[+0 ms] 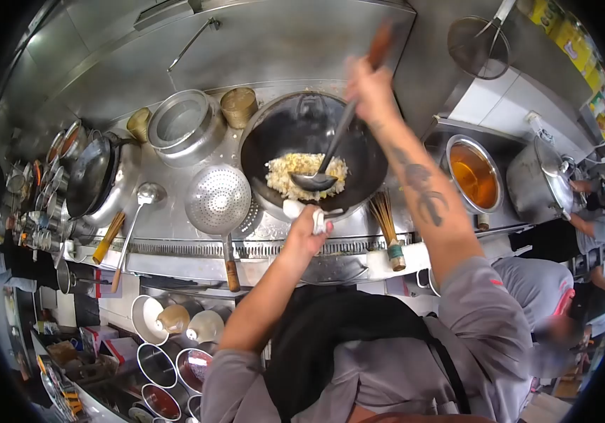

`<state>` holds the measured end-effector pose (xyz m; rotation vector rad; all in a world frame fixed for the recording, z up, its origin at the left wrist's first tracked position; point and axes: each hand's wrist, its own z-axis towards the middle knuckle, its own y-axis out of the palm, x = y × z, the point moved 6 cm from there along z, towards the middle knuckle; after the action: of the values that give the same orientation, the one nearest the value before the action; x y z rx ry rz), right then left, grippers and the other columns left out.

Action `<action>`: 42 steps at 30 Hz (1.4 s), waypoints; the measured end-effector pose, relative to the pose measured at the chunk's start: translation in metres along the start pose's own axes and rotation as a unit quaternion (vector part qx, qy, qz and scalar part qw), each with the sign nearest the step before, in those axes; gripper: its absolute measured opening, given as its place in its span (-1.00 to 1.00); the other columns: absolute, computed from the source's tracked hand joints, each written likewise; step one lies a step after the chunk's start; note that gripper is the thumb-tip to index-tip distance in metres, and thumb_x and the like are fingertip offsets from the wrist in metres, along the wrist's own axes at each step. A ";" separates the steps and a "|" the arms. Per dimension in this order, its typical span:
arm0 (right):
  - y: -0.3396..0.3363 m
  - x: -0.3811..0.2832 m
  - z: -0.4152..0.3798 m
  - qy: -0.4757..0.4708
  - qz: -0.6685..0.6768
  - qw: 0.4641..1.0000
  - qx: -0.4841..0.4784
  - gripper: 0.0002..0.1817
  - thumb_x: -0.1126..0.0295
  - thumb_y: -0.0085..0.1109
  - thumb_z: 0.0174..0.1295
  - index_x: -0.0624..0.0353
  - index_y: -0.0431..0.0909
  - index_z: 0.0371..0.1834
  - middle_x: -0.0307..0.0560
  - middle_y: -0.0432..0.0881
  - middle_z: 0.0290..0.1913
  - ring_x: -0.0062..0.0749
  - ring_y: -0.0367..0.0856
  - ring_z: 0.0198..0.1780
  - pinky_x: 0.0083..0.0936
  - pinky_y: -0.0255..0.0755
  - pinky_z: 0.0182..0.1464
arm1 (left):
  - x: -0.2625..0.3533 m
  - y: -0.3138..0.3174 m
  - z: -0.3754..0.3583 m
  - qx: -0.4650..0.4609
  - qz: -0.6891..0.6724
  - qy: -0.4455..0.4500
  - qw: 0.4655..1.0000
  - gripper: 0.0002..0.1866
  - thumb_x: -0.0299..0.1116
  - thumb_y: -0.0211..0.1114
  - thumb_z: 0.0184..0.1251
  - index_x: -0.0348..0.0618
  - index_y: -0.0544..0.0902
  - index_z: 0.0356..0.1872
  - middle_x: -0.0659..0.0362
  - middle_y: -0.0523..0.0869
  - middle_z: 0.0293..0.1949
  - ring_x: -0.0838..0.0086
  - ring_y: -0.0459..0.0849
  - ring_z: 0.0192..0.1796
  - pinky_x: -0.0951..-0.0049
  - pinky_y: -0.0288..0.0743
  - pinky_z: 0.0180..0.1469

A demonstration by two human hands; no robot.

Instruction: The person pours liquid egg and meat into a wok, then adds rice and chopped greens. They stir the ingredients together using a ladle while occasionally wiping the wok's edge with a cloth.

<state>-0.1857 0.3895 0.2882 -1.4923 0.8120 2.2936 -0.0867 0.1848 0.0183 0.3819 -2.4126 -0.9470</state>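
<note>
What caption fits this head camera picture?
Right hand grips a ladle at the rice; left hand holds the wok with white cloth.

blk wok (pixel 268 141) w/ rice (pixel 282 171), ladle (pixel 314 182)

I have room inside the far left of the wok (pixel 274 130), but the long ladle (pixel 340 134) slants through its right half. My left hand (pixel 308 233), on a white cloth (pixel 293 209), blocks the near rim. A skimmer (pixel 218 199) bars the left and a brush (pixel 387 229) the near right; between skimmer and second ladle (pixel 150 193), a worktop (pixel 175 213) strip offers passage.
</note>
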 end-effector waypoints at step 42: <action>0.013 -0.003 0.046 -0.107 0.105 0.988 -0.029 -0.73 0.35 0.25 0.21 0.12 0.39 -0.57 -0.33 0.38 -0.69 -0.63 0.31 -0.72 -0.65 0.18 -0.64 | -0.008 -0.124 -0.098 0.110 0.236 0.103 0.960 -0.70 -0.20 0.28 0.20 -0.14 0.46 -0.16 0.20 0.55 -0.49 0.43 0.54 -0.57 0.45 0.40 -0.61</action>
<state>-0.2256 0.4068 0.3092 -1.2047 0.8838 2.5961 -0.0164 0.0453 -0.0096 -0.0266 -2.2675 -0.4074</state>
